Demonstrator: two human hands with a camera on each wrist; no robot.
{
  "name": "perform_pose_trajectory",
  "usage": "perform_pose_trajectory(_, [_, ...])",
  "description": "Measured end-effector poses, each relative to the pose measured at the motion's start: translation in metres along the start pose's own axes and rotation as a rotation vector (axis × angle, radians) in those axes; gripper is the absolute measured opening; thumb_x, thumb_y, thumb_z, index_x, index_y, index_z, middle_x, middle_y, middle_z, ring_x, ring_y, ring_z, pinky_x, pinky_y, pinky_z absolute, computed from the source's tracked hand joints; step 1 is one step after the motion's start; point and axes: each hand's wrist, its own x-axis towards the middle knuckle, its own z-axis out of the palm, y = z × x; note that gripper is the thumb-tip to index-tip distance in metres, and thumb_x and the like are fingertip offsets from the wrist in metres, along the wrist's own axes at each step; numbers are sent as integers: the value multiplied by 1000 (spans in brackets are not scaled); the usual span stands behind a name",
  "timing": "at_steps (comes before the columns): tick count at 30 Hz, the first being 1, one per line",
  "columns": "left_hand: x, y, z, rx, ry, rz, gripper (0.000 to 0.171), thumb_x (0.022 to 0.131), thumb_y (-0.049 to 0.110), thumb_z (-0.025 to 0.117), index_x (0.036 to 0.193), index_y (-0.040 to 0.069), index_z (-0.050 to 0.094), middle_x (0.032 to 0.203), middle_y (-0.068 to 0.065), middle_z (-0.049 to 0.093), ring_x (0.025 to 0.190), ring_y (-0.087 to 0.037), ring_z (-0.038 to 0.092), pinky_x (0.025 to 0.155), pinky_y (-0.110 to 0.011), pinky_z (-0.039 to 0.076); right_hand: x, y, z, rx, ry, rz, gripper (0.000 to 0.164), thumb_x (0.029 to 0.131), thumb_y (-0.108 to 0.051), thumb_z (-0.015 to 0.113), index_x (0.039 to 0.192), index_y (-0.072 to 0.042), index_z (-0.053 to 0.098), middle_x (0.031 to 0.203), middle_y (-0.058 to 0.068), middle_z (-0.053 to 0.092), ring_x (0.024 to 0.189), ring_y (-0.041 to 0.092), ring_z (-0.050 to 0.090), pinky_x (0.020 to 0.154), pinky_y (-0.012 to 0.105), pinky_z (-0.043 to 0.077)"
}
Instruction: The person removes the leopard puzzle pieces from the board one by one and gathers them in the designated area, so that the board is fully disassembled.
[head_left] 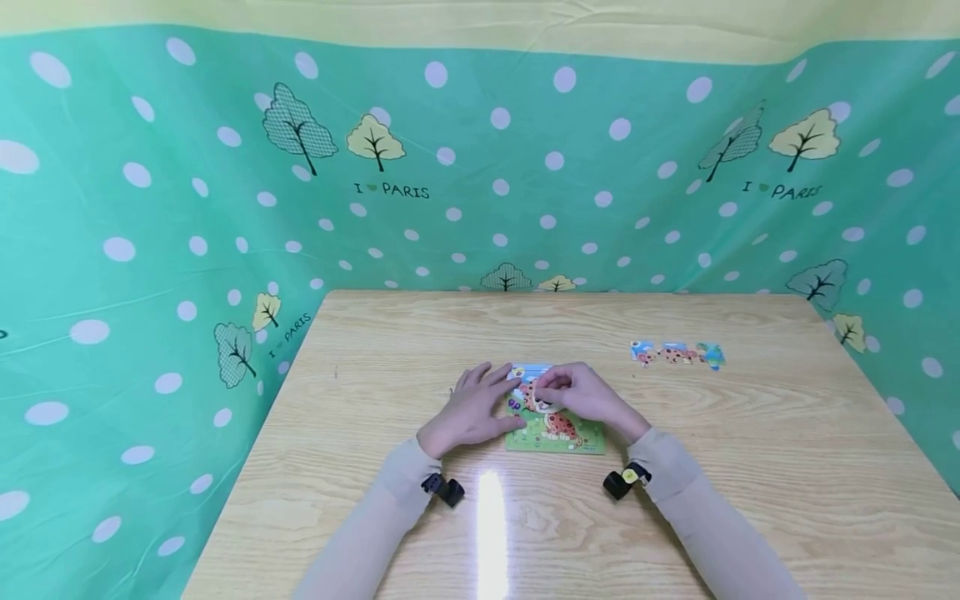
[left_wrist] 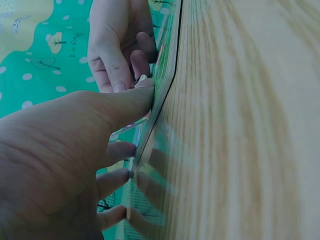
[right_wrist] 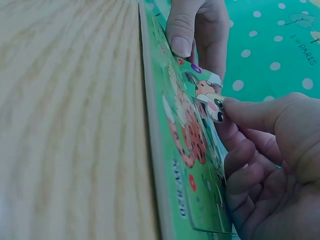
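A jigsaw puzzle board (head_left: 525, 442) with a spotted cartoon cat on green grass lies flat on the wooden table. My left hand (head_left: 474, 412) rests along its left side, fingers spread; in the left wrist view its thumb touches the board's edge. With thumb and forefinger, my right hand (head_left: 588, 394) pinches a puzzle piece (right_wrist: 214, 106) bearing the animal's face. That piece is raised at an angle over the upper part of the board in the right wrist view. The right hand's other fingers curl close to the board surface.
A short row of loose puzzle pieces (head_left: 678, 354) lies on the table to the right of the board, farther back. Green dotted cloth (head_left: 525, 208) hangs behind the table (head_left: 420, 329) and along its sides. A bright light reflection shows in front of the board.
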Motion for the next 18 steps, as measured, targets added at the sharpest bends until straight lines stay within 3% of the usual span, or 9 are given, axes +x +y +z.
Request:
perform_pose_trajectory(5, [0,1,-1,-3,-1,-1,79,98,56,69,162,15,46,176,-9,30,162,-47,21,132,-69,12,-1,2,1,28,11,8,20,101,-23,74,115,-10,78,100,5,76,86,17,67,73,28,56])
perform_pose_trajectory(18, [2,-2,2,-5,8,2,78,98,57,68,162,17,48,176,-9,31,162,-47,21,132,-68,12,-2,7,1,71,2,13,20,102,-24,72,114,-10,79,101,5,76,88,19,69,77,31,58])
